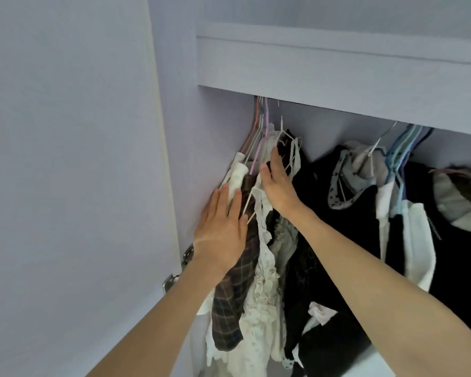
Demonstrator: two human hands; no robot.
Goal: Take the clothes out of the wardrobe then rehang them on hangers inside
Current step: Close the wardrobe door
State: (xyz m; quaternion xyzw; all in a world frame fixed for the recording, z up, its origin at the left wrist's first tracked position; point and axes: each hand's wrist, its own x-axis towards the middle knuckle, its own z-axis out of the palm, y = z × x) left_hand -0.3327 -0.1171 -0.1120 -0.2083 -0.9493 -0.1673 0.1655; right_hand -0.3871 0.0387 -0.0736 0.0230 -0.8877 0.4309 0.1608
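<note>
Clothes (259, 268) all hang in the wardrobe (337, 63), none removed: your left hand (220, 229) and right hand (276, 186) press the bunch, fingers straight, slightly apart.

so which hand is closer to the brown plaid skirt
Left. The left hand lies with straight fingers on the plaid skirt and the white roll beside it. The right hand is further right and higher, pressing on the white garments near their hangers.
</note>
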